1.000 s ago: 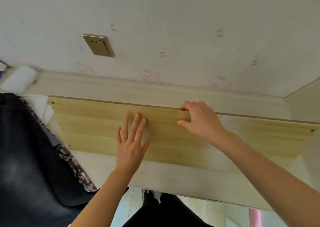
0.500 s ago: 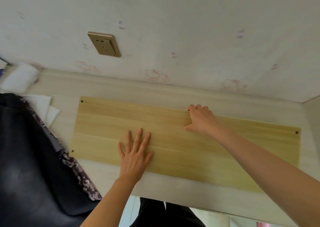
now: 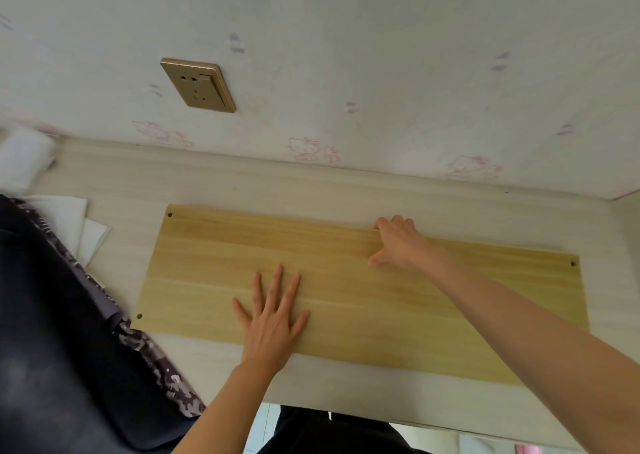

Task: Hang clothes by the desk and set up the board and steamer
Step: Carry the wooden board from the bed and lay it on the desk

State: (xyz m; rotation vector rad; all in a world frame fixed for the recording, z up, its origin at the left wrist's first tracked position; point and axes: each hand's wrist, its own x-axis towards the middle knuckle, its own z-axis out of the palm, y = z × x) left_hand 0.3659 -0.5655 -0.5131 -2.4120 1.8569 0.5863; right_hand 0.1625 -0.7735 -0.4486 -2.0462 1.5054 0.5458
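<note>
a long rectangular board [image 3: 433, 315] of pale yellow wood grain (small holes [image 3: 170, 215] near its corners) lies flat on the whitish, streaky desk [image 3: 242, 183] by the wall [image 3: 381, 55]. the left hand [image 3: 273, 322] presses on it, fingers straight and spread. the right hand [image 3: 398, 242] curls its fingers over the far edge, thumb on top. dark cloth [image 3: 52, 332] is heaped at left.

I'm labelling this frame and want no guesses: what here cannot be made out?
Head view:
Right hand: fingertips curled over the pale yellow wooden board's far edge, out of sight.
Board's near right corner: covered by the right forearm.
Dark garment with patterned trim: cut off by left and bottom edges.
White object, far left: blurred, cut by the edge.
Steamer: not in frame.
</note>
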